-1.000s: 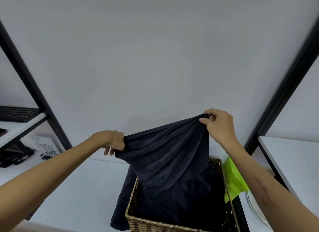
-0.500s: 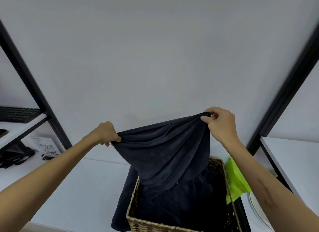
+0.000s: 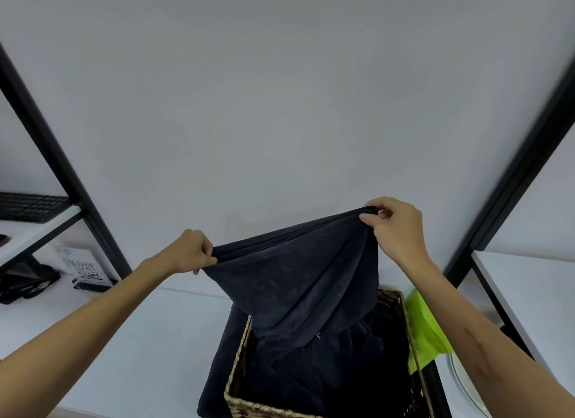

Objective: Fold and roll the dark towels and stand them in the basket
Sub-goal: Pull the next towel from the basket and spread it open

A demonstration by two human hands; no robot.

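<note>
A dark navy towel (image 3: 298,280) hangs stretched between my two hands above a woven wicker basket (image 3: 239,355). My left hand (image 3: 189,252) grips its top edge at the left. My right hand (image 3: 395,228) pinches the top edge higher up at the right. The towel's lower part drapes into the basket and over its left wall. More dark towels (image 3: 336,374) lie crumpled inside the basket.
The basket stands on a white tabletop (image 3: 140,340). A bright green cloth (image 3: 426,330) lies right of the basket. Black shelf posts (image 3: 62,168) rise at both sides. A keyboard (image 3: 28,204) and a QR-code stand (image 3: 85,270) sit at the left.
My left hand has slid left along the top edge, drawing the towel wider and tauter. My right hand has stayed nearly in place.
</note>
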